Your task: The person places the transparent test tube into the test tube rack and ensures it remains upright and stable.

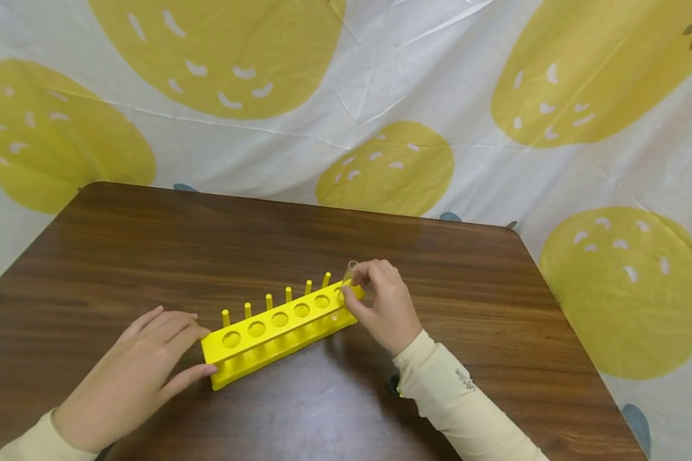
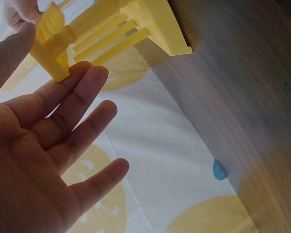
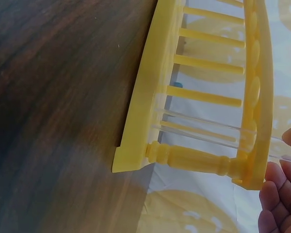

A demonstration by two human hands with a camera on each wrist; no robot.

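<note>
A yellow test tube rack (image 1: 268,330) stands on the table, with a row of round holes and upright pegs behind them. My left hand (image 1: 138,368) holds its left end, the thumb at the front edge and the index finger at the back; the other fingers are spread in the left wrist view. A clear test tube (image 3: 199,128) passes through the hole at the rack's right end, its lower part down at the base. At the tube's upper part, my right hand (image 1: 383,304) pinches it between thumb and fingers. The fingers partly cover the tube in the head view.
The dark wooden table (image 1: 167,256) extends around the rack on all sides. Behind it and to the right hangs a white cloth (image 1: 473,173) printed with large yellow fruit shapes.
</note>
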